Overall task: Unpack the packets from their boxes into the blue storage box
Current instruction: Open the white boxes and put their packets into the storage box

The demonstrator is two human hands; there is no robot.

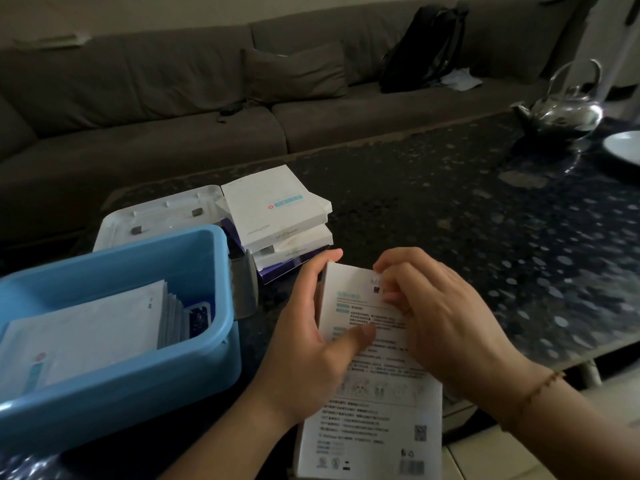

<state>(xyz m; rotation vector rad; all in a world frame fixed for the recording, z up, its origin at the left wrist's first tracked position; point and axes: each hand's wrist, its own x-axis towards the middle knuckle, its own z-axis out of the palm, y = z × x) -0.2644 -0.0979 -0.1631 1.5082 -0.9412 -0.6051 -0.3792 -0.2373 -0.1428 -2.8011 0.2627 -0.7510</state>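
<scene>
On the dark speckled counter (450,209), at its near left corner, sits the blue storage box (194,368), open at the top; inside it lies a flat white packet (90,327) face up, with several more white packets (171,310) standing on edge just beside it and a small dark item, too dim to name, against the right wall. Behind the blue box lies a white plastic lid (156,213), and just right of that a stack of 2 white boxes (280,220), the upper one set askew on the lower, whose underside shows purple. Nearer the camera, 1 more white box (377,410) is held upright over the counter's edge, its printed back with small text, a QR code and a barcode facing the viewer. The left hand (311,344) grips this box along its left side, thumb pressed across the printed face and fingers wrapped round the far edge. The right hand (436,313), with a thin bracelet (533,393) at the wrist, has its fingers curled at the box's top edge, pinching at the flap there. At the far right of the counter stand a glass kettle (568,109) and a pale plate (623,147); a grey sofa (173,109) runs behind
</scene>
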